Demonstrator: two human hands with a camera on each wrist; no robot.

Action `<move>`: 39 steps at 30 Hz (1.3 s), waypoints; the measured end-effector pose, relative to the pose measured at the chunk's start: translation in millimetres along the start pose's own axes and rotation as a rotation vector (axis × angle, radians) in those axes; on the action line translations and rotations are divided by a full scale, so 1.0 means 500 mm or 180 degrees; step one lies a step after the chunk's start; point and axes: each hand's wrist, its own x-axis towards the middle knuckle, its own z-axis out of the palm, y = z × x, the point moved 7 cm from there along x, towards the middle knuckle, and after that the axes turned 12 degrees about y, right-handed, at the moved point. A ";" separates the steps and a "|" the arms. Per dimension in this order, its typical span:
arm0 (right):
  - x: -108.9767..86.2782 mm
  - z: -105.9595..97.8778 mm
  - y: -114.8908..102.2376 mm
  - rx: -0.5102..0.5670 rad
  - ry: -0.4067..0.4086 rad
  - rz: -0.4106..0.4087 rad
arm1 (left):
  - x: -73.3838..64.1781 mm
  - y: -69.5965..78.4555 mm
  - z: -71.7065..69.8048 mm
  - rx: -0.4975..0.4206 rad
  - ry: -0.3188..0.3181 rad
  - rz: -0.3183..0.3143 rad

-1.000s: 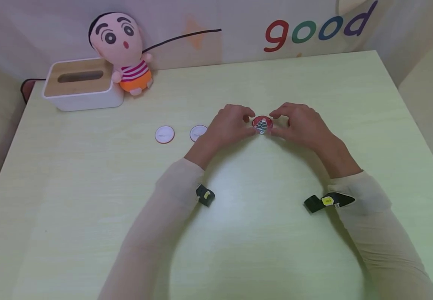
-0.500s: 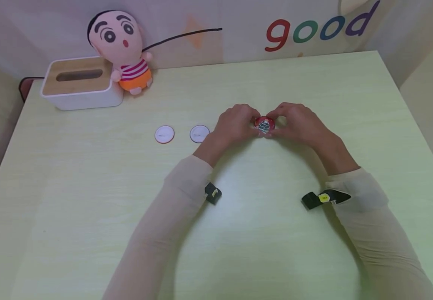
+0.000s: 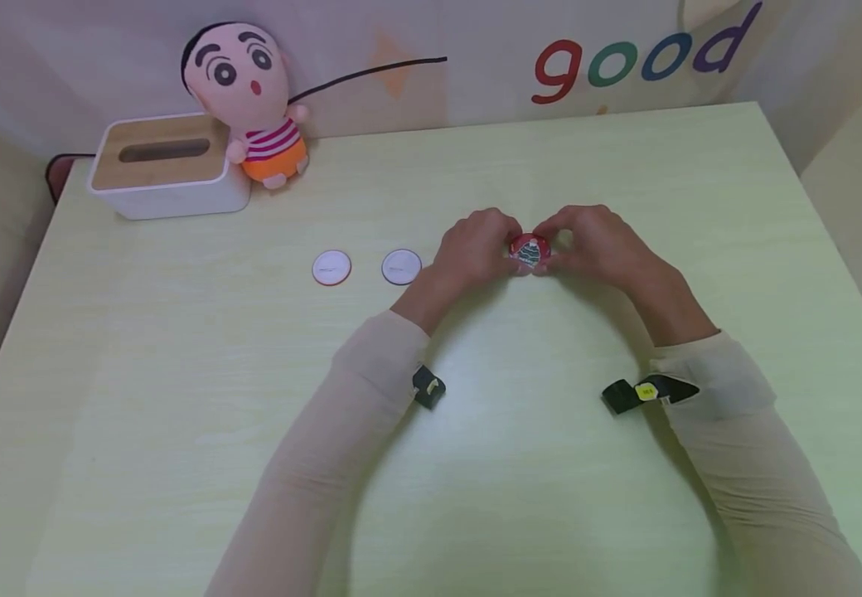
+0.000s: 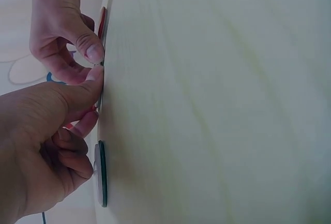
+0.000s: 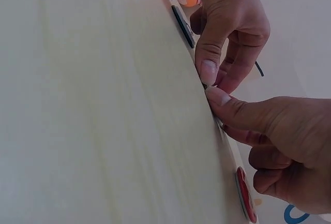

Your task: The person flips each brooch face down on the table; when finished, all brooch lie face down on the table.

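Note:
In the head view, a small round red disc (image 3: 530,249) printed with a green and white Christmas tree sits between my two hands. My left hand (image 3: 477,247) pinches its left edge between thumb and index finger. My right hand (image 3: 597,245) pinches the opposite edge the same way, and the thumb tips almost meet at the near side. The wrist views show this disc low at the tabletop, mostly hidden by fingers. Another red disc (image 5: 245,195) lies by my right hand in the right wrist view; the hand hides it in the head view.
Two white-faced discs (image 3: 331,268) lie left of my left hand; the nearer one (image 4: 101,174) has a dark green rim in the left wrist view. At the back left stand a wood-topped tissue box (image 3: 170,191) and a plush doll (image 3: 270,149) against the curtain.
My left hand has shifted slightly right. Both index fingers have come in from beside the disc onto its far edge. The white-faced discs stay where they were.

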 end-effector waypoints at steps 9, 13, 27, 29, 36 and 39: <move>0.001 0.000 0.005 0.0050 0.0007 -0.0012 | -0.002 0.006 -0.001 -0.0019 0.0055 0.0036; 0.001 -0.001 0.006 0.0092 0.0005 0.0009 | -0.004 0.010 -0.002 0.0003 0.0046 0.0048; 0.000 -0.002 0.005 0.0120 0.0093 -0.0060 | -0.003 0.010 -0.008 0.0046 0.0096 0.0073; 0.000 -0.002 0.004 0.0112 0.0123 -0.0080 | -0.003 0.010 -0.007 0.0061 0.0086 0.0069; -0.002 -0.003 0.005 0.0108 0.0141 -0.0015 | -0.004 0.009 -0.005 0.0061 0.0050 0.0045; -0.003 -0.003 0.005 0.0102 0.0146 -0.0004 | -0.005 0.011 -0.005 0.0073 0.0055 0.0060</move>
